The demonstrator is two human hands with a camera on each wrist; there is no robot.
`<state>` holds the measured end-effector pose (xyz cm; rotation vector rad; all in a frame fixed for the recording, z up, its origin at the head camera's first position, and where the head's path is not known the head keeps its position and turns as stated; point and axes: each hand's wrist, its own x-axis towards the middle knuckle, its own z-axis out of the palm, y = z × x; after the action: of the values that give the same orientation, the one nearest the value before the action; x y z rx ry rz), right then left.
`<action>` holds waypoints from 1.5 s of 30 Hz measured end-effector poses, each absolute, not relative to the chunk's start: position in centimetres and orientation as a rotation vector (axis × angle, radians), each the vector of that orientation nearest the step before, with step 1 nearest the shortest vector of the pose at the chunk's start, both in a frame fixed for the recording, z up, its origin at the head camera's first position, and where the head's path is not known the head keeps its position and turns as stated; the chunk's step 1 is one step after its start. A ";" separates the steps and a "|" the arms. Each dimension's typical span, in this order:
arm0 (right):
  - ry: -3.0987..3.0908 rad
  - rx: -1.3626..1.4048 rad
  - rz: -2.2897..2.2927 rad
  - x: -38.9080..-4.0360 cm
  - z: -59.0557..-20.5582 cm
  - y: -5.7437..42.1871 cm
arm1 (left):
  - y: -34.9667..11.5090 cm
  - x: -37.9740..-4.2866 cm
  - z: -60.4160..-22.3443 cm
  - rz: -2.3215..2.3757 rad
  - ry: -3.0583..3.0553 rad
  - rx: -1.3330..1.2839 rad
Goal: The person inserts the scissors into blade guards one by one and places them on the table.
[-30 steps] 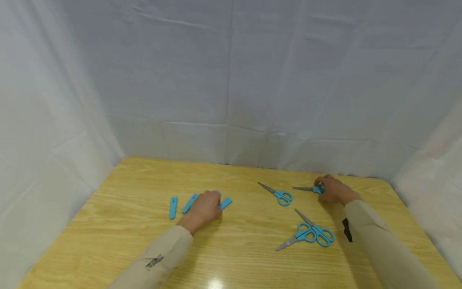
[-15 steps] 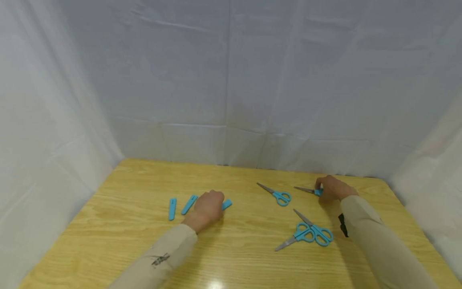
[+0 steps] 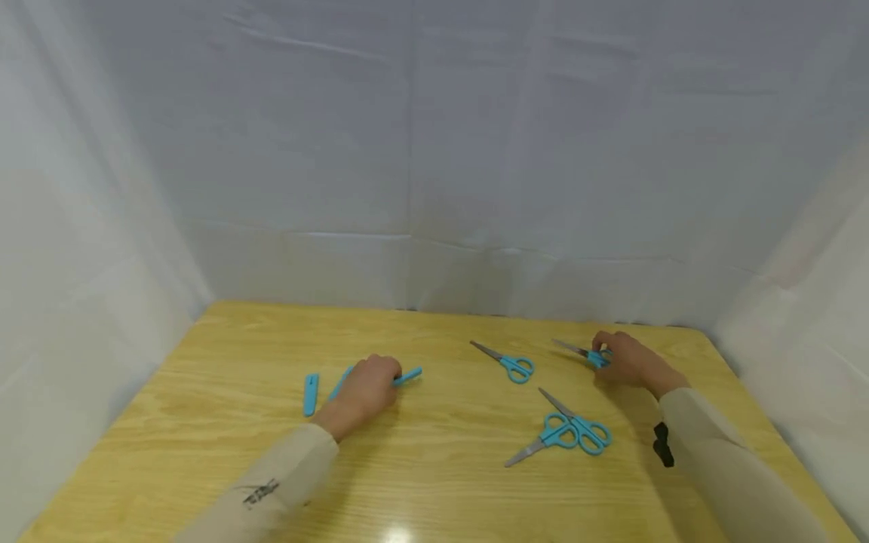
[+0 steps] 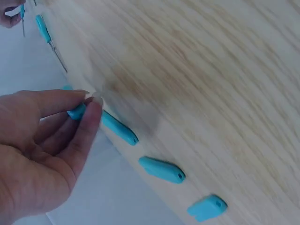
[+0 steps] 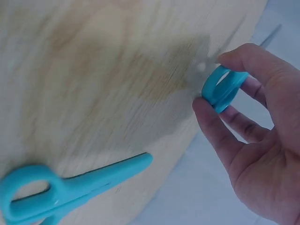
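Left fingers: the thumb and fingers of the left hand (image 3: pixel 364 387) pinch one blue blade cover (image 3: pixel 409 375), with almost no gap at the tips. It sticks out on the hand's right side, slanted.
Right fingers: the thumb and fingers of the right hand (image 3: pixel 631 360) pinch one pair of blue-handled scissors (image 3: pixel 597 358) by its loops. The bare blades point left. I cannot tell if any part of them touches the wood.
Covers lying down: the left wrist view shows what look like three more, the end cover (image 4: pixel 206 209), the middle cover (image 4: pixel 161 169) and the near cover (image 4: pixel 121 128), just beside the left fingertips. They lie in a row on the left half of the tabletop (image 3: pixel 421 490).
Lone scissors: one pair (image 3: pixel 508 363) lies between the hands, nearer the back edge.
Two scissors together: one pair (image 3: pixel 581 424) and its neighbour (image 3: pixel 546 435) lie closer to the front edge, right of the middle. Their handles meet; I cannot tell if they overlap.
Right hand's place: near the back right corner.
Done: each hand has one thing. It looks early in the work.
Left: three scissors and three covers lie unheld, and no blade I can see is in a cover.
Around: white cloth (image 3: pixel 305 151) hangs past the back edge.
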<state>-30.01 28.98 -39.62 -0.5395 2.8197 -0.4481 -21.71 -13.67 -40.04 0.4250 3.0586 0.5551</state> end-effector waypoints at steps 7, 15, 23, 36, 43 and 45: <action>2.866 -0.586 -0.518 -28.3 -38.9 28.7 | -14.6 -21.7 -39.7 0.632 3.061 0.466; 2.883 -0.684 -0.535 -25.7 -37.5 26.6 | -14.7 -21.2 -39.7 0.593 3.062 0.505; 2.949 -0.872 -0.470 -22.8 -36.8 24.2 | -14.8 -20.5 -39.7 0.573 3.036 0.575; 2.879 -0.973 -0.509 -19.7 -36.5 22.3 | -13.3 -17.8 -39.1 0.589 2.981 0.854; 2.832 -0.923 -0.598 -18.7 -37.1 21.0 | -12.7 -16.9 -39.0 0.668 2.935 0.940; 2.824 -0.903 -0.628 -18.4 -37.4 20.5 | -12.6 -16.6 -39.3 0.694 2.948 0.988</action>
<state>-18.38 20.49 -37.42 -0.9033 2.8241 -0.6277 -16.62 -12.57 -39.28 0.9884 2.9480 0.6938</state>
